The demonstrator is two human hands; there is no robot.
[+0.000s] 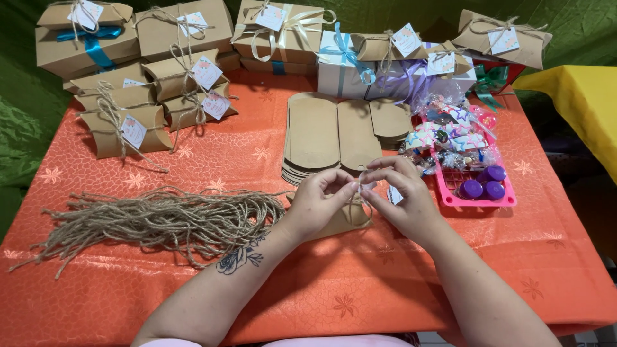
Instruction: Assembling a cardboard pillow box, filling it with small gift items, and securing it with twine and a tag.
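Looking down from the head camera, both hands are seen meeting just right of the frame's centre, above a kraft pillow box (347,218) that lies on the counter (360,289), which is covered with an orange flower-patterned cloth. The box is largely hidden beneath the hands, with only its lower edge showing between the wrists. The left hand (318,202) is curled, its thumb and forefinger pinched together on a thin piece of twine (361,183). The right hand (405,196) is likewise half closed, its fingertips pinched on the same twine just beside those of the left hand; a small white tag (394,195) can be made out under its fingers.

At left centre of the frame a loose bundle of cut twine lengths (160,222) is spread out, its near end close to the left wrist. Just above the hands a stack of flat, unfolded kraft boxes (321,135) is laid. At right centre a pink tray (475,196) is set, holding purple caps and wrapped sweets. Along the top of the frame, finished boxes (128,115) tied with twine, ribbon and tags are piled.
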